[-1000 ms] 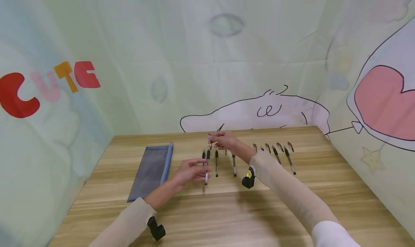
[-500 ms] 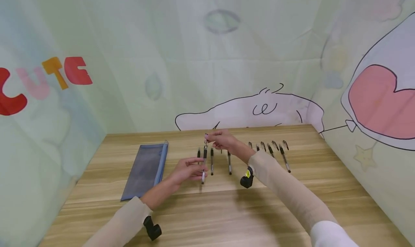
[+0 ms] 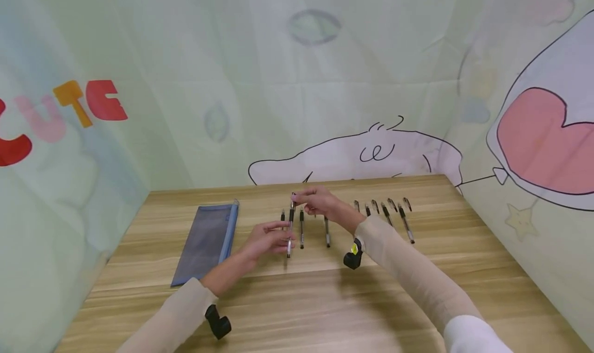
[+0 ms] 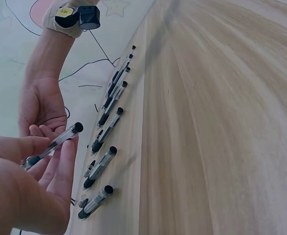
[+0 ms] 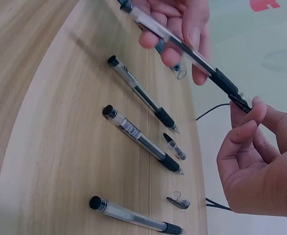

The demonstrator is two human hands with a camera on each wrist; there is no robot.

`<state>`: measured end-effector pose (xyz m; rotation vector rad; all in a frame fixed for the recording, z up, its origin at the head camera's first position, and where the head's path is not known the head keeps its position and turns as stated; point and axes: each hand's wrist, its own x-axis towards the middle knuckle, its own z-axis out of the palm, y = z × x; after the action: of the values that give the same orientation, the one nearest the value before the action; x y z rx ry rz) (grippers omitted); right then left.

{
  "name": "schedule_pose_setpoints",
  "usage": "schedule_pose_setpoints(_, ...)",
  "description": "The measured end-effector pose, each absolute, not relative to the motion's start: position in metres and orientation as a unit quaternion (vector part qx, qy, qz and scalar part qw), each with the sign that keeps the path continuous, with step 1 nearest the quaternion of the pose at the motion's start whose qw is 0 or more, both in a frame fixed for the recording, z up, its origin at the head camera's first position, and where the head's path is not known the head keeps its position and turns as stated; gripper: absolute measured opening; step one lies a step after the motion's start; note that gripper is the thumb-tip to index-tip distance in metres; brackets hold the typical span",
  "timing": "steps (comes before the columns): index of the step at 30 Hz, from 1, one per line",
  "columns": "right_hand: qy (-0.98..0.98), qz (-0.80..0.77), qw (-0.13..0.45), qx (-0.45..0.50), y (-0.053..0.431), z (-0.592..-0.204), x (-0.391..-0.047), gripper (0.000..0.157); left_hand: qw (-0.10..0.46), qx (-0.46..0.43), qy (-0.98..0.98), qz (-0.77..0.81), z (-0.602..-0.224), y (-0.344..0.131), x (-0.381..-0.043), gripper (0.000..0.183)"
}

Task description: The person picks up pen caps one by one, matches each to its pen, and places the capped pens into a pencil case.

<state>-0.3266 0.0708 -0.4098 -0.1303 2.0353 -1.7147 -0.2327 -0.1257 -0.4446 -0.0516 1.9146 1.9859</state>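
Observation:
My left hand [image 3: 262,241] holds a clear-barrelled gel pen [image 5: 224,82] with a black grip, its tip end tilted up above the table. Thumb and fingers pinch the barrel in the left wrist view. At the tip end, my right hand [image 3: 320,201] pinches a small clear cap with a black clip [image 5: 240,103]. The cap is at the pen's tip; how far it sits over it is partly hidden by the fingertips. Below, uncapped pens [image 5: 141,139] lie side by side on the wooden table [image 3: 325,312], with loose caps [image 5: 178,199] near their tips.
A blue-grey mesh zip pouch [image 3: 204,245] lies left of the left hand. More pens [image 3: 406,224] and caps [image 3: 407,204] lie in a row to the right, partly behind the right forearm. A printed curtain [image 3: 185,85] hangs around the table's back and sides.
The pen's tip and the cap have come closer together between my hands. The whole head view has shifted slightly, so the table things appear a little further left. Both grasps stay the same.

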Motion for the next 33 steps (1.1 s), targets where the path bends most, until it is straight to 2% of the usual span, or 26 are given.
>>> schedule_pose_setpoints(13, 0.74, -0.632, 0.226, -0.047, 0.073, -0.409, -0.323, 0.029, 0.166, -0.039, 0.697, 0.696, -0.444, -0.113, -0.236, 0.045)
schedule_pose_setpoints(22, 0.772, -0.612, 0.167, -0.037, 0.073, -0.41, -0.316, 0.029, 0.164, -0.043, 0.67, 0.723, -0.446, -0.107, -0.236, 0.048)
schedule_pose_setpoints(33, 0.789, -0.593, 0.159, -0.021, 0.07, -0.397, -0.315, 0.032, 0.144, -0.023, 0.674, 0.724, -0.438, -0.11, -0.242, 0.042)
